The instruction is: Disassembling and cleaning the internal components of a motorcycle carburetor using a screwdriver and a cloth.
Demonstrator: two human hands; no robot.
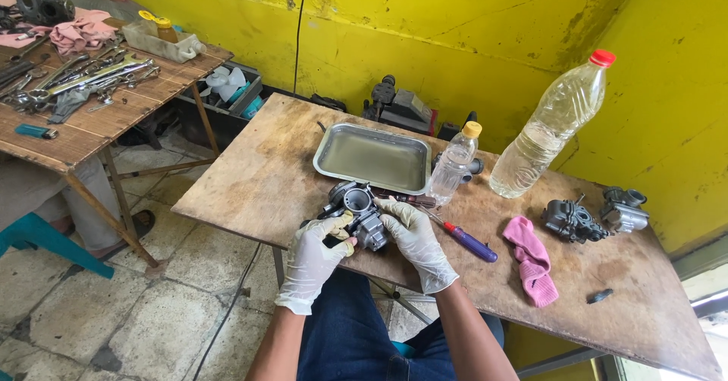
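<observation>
Both my hands wear white gloves and hold a grey metal carburetor (356, 203) at the near edge of a worn wooden table (250, 176). My left hand (315, 256) grips its left side, thumb over the body. My right hand (415, 238) holds its right side, fingers curled on top. A metal tray (373, 156) with cloudy liquid lies just beyond the carburetor. A screwdriver with a blue and red handle (469, 242) lies right of my right hand.
A small yellow-capped bottle (455, 163) and a large red-capped bottle (550, 127) stand behind. A pink rag (531, 260), two more carburetors (572, 220) (623, 208) and a small black part (599, 296) lie at right. A second table (83, 127) at left carries wrenches and rags.
</observation>
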